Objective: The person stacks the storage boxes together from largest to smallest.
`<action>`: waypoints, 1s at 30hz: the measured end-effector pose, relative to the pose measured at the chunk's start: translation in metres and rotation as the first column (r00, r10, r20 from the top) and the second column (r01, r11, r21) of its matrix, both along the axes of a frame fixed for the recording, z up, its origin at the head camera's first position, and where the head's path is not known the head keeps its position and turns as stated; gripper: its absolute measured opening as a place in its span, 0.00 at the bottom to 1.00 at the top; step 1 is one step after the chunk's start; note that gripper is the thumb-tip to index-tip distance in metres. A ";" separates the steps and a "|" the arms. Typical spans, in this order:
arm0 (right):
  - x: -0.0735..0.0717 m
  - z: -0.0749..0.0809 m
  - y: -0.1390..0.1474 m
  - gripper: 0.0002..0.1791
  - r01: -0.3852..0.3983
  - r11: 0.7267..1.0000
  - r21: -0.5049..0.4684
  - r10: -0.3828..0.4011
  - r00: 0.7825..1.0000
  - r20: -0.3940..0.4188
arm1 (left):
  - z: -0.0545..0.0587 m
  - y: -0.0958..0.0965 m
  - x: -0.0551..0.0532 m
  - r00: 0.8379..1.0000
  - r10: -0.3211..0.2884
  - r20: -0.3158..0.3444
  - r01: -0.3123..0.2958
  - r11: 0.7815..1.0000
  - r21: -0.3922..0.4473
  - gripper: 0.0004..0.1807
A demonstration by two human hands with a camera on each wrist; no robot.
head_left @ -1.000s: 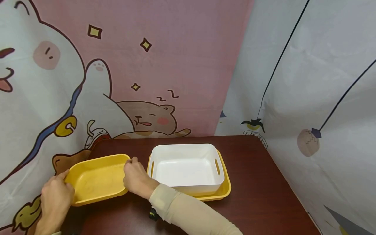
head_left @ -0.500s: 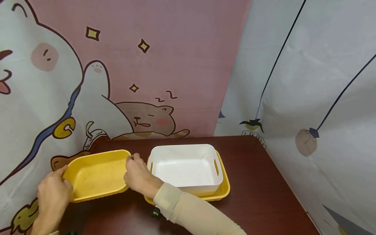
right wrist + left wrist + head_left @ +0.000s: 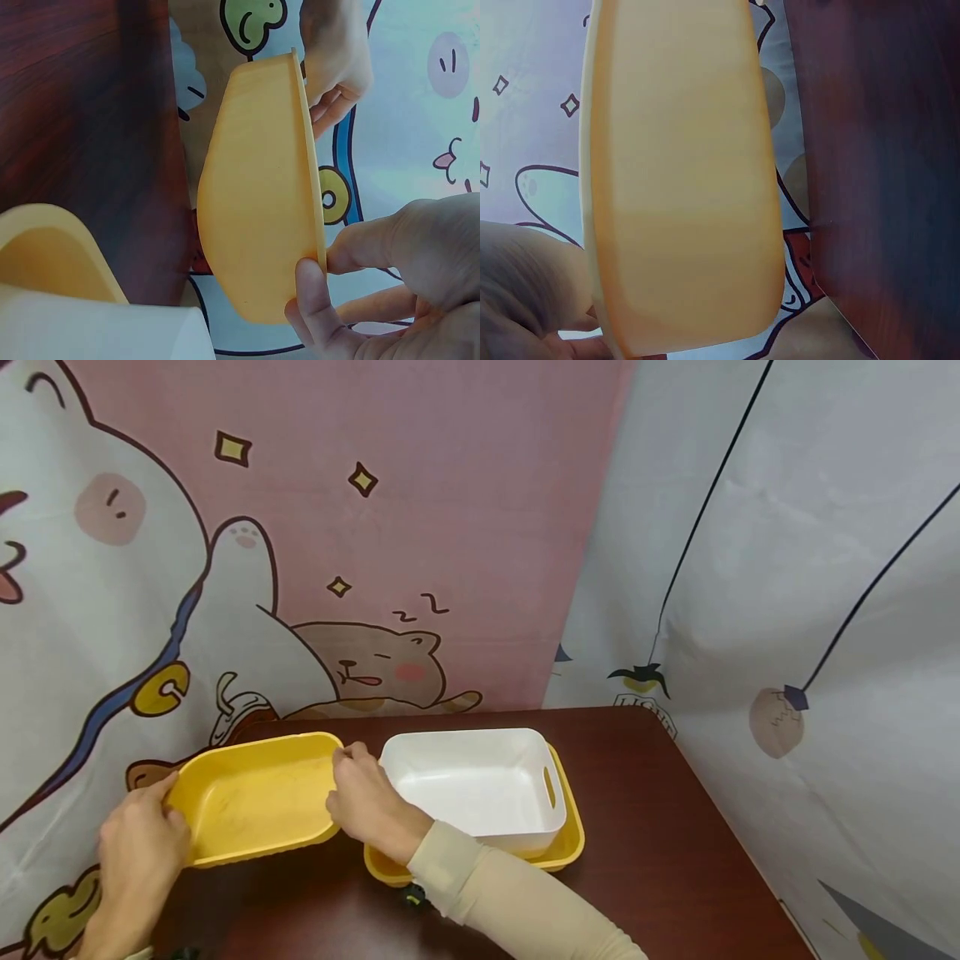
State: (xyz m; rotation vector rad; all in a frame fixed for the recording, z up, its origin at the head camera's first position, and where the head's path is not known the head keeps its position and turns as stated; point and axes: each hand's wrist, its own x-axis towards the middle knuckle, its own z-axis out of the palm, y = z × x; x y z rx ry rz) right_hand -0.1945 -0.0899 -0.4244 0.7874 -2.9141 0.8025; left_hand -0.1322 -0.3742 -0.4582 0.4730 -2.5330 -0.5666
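A shallow yellow tray (image 3: 262,797) with rounded corners is held up over the left part of the table, tilted so its inside faces the head view. The left hand (image 3: 144,843) grips its left end, and the right hand (image 3: 372,797) pinches its right rim between thumb and fingers. In the right wrist view the tray's side (image 3: 259,195) shows, with the thumb and fingers on its rim. The tray's underside (image 3: 682,172) fills the middle of the left wrist view. Beside the right hand, a white bin (image 3: 472,785) with cut-out handles sits in a second yellow tray (image 3: 573,839).
Both stacked containers stand on a dark brown table (image 3: 652,827). A small black object (image 3: 413,896) is partly hidden below the right sleeve (image 3: 517,893). A printed cloth (image 3: 465,510) with cartoon animals hangs behind the table, and a pale cloth (image 3: 840,610) hangs to the right.
Both hands have raised the yellow tray slightly and shifted it a little to the right, so the right hand now overlaps the white bin's left edge. The stacked containers stay put.
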 end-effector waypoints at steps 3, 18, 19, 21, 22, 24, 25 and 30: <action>-0.001 0.000 0.003 0.32 -0.009 1.000 -0.011 0.008 1.000 -0.008 | 0.002 0.002 -0.001 1.000 -0.009 -0.001 0.009 1.000 -0.006 0.29; -0.007 0.004 0.017 0.34 -0.013 1.000 -0.005 0.013 1.000 -0.022 | 0.007 0.016 -0.002 0.997 -0.038 -0.068 0.037 0.999 -0.025 0.26; -0.008 0.005 0.018 0.34 -0.014 1.000 -0.004 0.014 1.000 -0.026 | 0.007 0.017 -0.003 0.997 -0.038 -0.063 0.037 0.999 -0.023 0.26; -0.009 0.005 0.021 0.34 -0.013 1.000 0.004 0.013 0.999 -0.040 | 0.008 0.020 -0.004 0.998 -0.037 -0.046 0.036 0.999 -0.017 0.26; -0.009 0.006 0.023 0.34 -0.012 1.000 0.006 0.013 0.999 -0.045 | 0.009 0.021 -0.004 0.999 -0.035 -0.035 0.035 0.999 -0.011 0.26; -0.010 0.007 0.025 0.33 -0.014 1.000 0.005 0.014 0.999 -0.045 | 0.011 0.024 -0.005 0.999 -0.033 -0.018 0.033 0.999 0.000 0.26; -0.010 0.007 0.026 0.33 -0.014 1.000 0.006 0.014 0.999 -0.045 | 0.012 0.025 -0.005 0.999 -0.033 -0.010 0.033 0.999 0.002 0.26; -0.012 0.008 0.031 0.33 -0.017 1.000 0.000 0.017 0.999 -0.045 | 0.015 0.030 -0.005 0.999 -0.046 -0.007 0.046 0.999 -0.010 0.26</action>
